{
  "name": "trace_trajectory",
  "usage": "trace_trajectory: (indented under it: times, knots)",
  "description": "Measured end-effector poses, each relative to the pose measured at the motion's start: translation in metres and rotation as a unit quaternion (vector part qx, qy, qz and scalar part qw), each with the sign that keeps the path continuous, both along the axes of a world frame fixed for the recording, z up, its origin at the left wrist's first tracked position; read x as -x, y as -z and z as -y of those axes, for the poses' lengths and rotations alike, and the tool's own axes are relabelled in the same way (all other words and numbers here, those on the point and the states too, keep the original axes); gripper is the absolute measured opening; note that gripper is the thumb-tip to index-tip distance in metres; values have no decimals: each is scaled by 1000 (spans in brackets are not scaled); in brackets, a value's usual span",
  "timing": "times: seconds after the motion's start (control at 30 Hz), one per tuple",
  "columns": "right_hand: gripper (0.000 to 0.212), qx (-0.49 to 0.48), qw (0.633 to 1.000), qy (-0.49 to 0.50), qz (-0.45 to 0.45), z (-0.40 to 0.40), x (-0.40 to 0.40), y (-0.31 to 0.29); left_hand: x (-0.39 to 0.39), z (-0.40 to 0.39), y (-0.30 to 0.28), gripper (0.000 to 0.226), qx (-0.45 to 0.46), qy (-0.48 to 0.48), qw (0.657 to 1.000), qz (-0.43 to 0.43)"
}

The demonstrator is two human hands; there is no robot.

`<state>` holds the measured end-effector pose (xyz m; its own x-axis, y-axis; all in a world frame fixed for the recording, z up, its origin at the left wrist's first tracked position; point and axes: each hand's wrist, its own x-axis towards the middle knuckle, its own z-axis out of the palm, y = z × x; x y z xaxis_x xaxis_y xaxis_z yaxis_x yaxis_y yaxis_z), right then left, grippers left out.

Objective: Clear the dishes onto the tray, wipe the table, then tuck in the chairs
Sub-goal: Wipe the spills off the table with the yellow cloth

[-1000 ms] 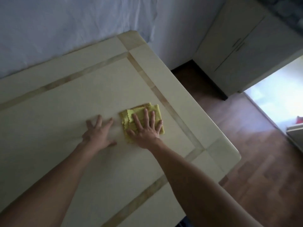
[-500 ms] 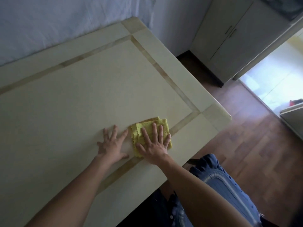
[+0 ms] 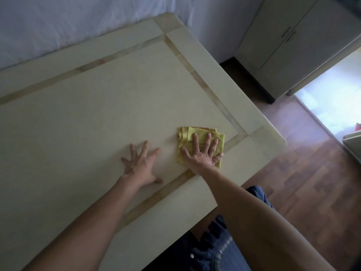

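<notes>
Flat, right hand presses scalloped cloth.

No readable text, label, brand or number anywhere in view.

The surface runs off the left edge. The right hand covers the middle of the yellow cloth. The cupboard is cut off at the top.

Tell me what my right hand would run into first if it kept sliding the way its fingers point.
The right hand lies flat on the yellow cloth, fingers pointing toward the table's far right edge. Nothing stands in that line; it would likely cross the wood inlay strip, then reach the table edge.
</notes>
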<state>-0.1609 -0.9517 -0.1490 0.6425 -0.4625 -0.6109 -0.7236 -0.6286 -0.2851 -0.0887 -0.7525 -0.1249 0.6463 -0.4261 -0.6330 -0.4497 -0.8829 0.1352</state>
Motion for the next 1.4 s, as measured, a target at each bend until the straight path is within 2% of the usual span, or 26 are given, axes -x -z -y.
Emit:
trace_trajectory:
  times: [0.17,0.27,0.4,0.57,0.73,0.97,1.07,1.17,1.2,1.27,1.33,1.4]
  knots:
    - [79,-1,1000,4,12,37,-38,2,-37,71,1,120,17,2,1000,1]
    - [79,-2,1000,4,21,73,-64,3,-51,103,3,126,-9,21,1000,18]
    - [81,-6,999,-31,10,104,-86,4,-55,109,11,129,-34,35,998,36]
    - [80,9,998,-60,17,97,-68,5,-53,105,11,129,-21,34,999,29]
    - [79,8,996,-86,19,39,3,2,-46,70,5,105,19,26,999,44]
    - [76,-10,986,-169,-4,-41,70,-3,-10,17,0,82,8,14,1000,18]
    - [74,-12,982,-186,-6,-36,68,-13,-2,12,-7,63,23,8,999,25]
    - [57,26,987,-117,104,-18,56,-33,-1,22,-17,48,58,-11,997,44]
    - [56,52,985,-81,145,-11,51,-38,-1,28,-18,48,64,-9,997,43]
    - [64,76,981,-52,168,8,41,-42,3,42,-17,51,88,-9,996,33]
    - [65,79,982,-93,146,27,30,-39,7,54,-10,53,113,-23,993,36]
    - [56,93,972,-171,130,38,20,-36,11,61,-3,53,110,-36,992,57]
